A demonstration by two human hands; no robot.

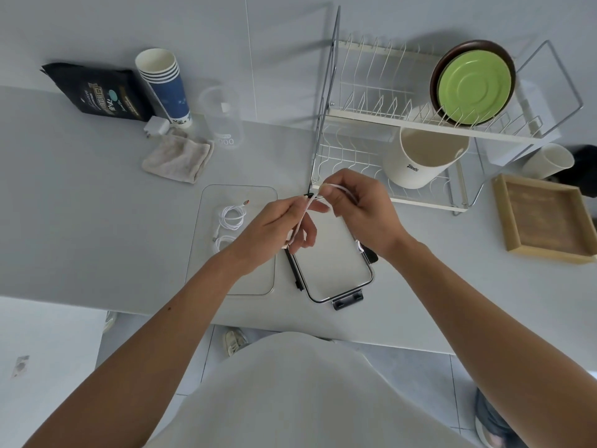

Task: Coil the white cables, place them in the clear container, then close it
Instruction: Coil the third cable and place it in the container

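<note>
Head view: far left, the black bag (97, 92) and paper cups (163, 80) are standing by the wall. Coiled cables (231, 218) are lying inside the clear container (255, 279), which is sitting open on the counter (97, 221). My left hand (274, 231) is pinching the white cable (302, 221) just above the lid (332, 270). My right hand (358, 215) is gripping its upper loop, the two hands nearly touching. Over right, the dish rack (371, 92) is holding a green plate (475, 88).
</note>
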